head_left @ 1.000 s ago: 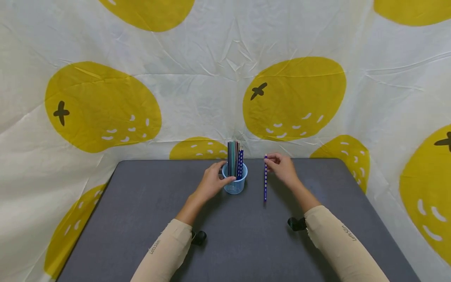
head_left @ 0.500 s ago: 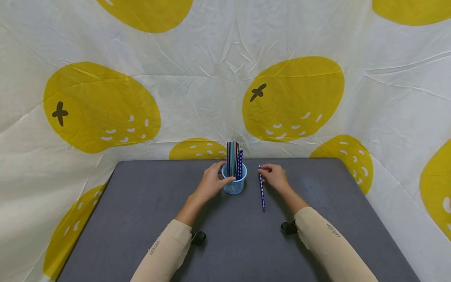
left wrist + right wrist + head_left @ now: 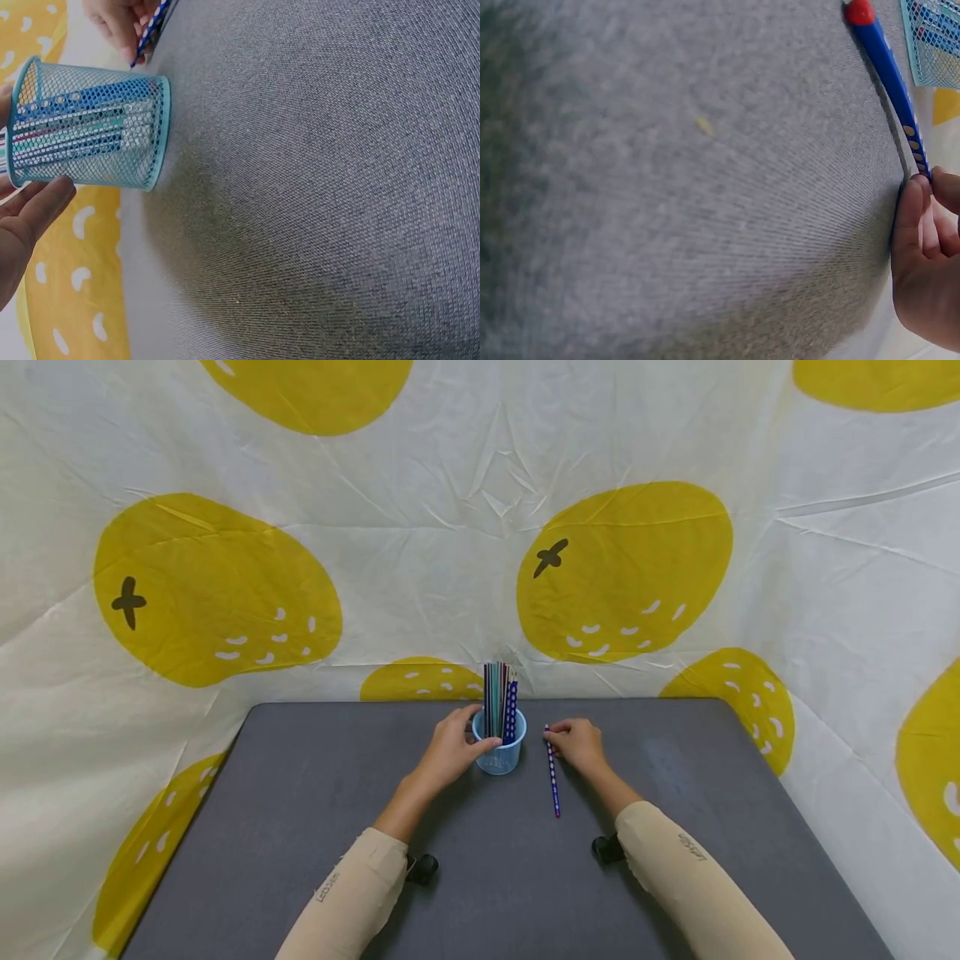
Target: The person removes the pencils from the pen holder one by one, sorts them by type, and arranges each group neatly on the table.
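In the head view my left hand (image 3: 447,750) holds a light blue mesh pencil cup (image 3: 498,763) at its rim, thumb on the near side and fingers on the far left. The cup stands upright on the table, full of several pencils (image 3: 498,702), some dark blue with pale dots. To its right, my right hand (image 3: 581,745) pinches one dotted blue pencil (image 3: 553,787) near its far end. That pencil lies at or just above the tabletop; its red end (image 3: 860,11) points towards me. Across the left wrist view, the mesh cup (image 3: 90,124) shows the pencils inside.
A dark grey cloth-covered table (image 3: 337,827) spans the lower view. Behind it hangs a white curtain (image 3: 427,585) with big yellow fruit prints. A black wrist camera (image 3: 422,869) sits under the left sleeve.
My right hand has come left and nearer to me, bringing the pencil down to the table beside the cup. The left hand and cup have stayed put.
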Action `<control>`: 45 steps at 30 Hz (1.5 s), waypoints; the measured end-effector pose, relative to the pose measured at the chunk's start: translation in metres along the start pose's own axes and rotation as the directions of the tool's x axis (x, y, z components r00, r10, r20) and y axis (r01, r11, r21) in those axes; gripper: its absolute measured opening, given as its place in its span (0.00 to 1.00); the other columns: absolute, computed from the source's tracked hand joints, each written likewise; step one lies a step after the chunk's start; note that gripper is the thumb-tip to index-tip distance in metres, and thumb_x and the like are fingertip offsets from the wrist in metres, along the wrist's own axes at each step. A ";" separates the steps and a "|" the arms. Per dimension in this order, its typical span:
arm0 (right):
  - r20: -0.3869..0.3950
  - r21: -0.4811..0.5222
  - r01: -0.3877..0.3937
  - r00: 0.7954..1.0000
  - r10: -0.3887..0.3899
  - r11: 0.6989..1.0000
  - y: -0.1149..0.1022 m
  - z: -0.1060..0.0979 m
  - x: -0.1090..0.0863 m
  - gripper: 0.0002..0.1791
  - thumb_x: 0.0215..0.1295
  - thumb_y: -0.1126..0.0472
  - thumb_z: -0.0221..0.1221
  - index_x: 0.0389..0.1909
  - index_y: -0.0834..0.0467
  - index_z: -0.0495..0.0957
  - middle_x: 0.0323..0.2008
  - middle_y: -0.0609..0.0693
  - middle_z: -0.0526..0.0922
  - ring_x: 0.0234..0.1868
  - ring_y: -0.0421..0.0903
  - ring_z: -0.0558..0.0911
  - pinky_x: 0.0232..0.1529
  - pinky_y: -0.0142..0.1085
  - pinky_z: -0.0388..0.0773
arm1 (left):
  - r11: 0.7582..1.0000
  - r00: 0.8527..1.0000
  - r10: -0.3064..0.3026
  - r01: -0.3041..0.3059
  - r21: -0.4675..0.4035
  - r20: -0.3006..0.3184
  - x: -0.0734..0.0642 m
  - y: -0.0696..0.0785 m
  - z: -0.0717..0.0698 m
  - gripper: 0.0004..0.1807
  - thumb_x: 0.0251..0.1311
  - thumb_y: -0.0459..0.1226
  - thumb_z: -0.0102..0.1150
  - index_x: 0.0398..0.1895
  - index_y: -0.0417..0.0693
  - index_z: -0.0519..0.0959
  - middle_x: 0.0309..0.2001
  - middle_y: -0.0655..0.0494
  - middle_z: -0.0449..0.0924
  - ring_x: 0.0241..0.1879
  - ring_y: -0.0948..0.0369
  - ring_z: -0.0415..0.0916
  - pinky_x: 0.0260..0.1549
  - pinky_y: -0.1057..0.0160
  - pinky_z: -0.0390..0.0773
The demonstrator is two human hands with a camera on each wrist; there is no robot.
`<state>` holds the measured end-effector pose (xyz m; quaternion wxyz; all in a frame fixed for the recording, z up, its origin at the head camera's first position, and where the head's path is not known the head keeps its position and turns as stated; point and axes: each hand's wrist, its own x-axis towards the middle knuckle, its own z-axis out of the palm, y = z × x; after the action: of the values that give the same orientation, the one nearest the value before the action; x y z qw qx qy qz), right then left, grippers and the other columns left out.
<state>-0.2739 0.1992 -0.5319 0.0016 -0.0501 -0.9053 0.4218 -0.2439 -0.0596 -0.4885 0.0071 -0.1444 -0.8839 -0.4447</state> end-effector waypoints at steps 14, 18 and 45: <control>-0.018 -0.005 0.007 1.000 -0.007 1.000 -0.005 0.005 -0.006 0.08 0.62 0.62 0.72 0.32 0.65 0.86 0.23 0.53 0.87 0.19 0.37 0.81 0.23 0.29 0.81 | 1.000 1.000 0.005 -0.006 0.006 0.018 -0.004 -0.001 0.000 0.41 0.61 0.50 0.73 0.72 0.41 0.70 0.58 0.42 0.78 0.46 0.52 0.82 0.45 0.56 0.86; -0.036 -0.022 0.041 0.998 -0.042 0.999 -0.006 0.006 -0.010 0.08 0.60 0.63 0.72 0.31 0.65 0.86 0.21 0.52 0.86 0.19 0.37 0.80 0.22 0.29 0.79 | 1.000 1.000 0.002 -0.002 0.001 0.019 -0.005 -0.001 -0.001 0.41 0.61 0.50 0.73 0.72 0.41 0.70 0.58 0.42 0.78 0.45 0.52 0.82 0.45 0.56 0.86; -0.001 -0.134 0.082 0.997 -0.083 0.988 -0.005 0.005 -0.008 0.10 0.58 0.60 0.73 0.32 0.62 0.85 0.24 0.49 0.87 0.24 0.41 0.83 0.30 0.33 0.78 | 1.000 1.000 -0.001 0.001 -0.006 0.005 -0.003 0.000 -0.001 0.41 0.60 0.49 0.74 0.72 0.42 0.70 0.58 0.41 0.78 0.45 0.52 0.83 0.44 0.57 0.87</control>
<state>-0.2663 0.1912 -0.5306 0.0185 -0.0141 -0.9328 0.3597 -0.2410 -0.0616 -0.4883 0.0039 -0.1449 -0.8828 -0.4469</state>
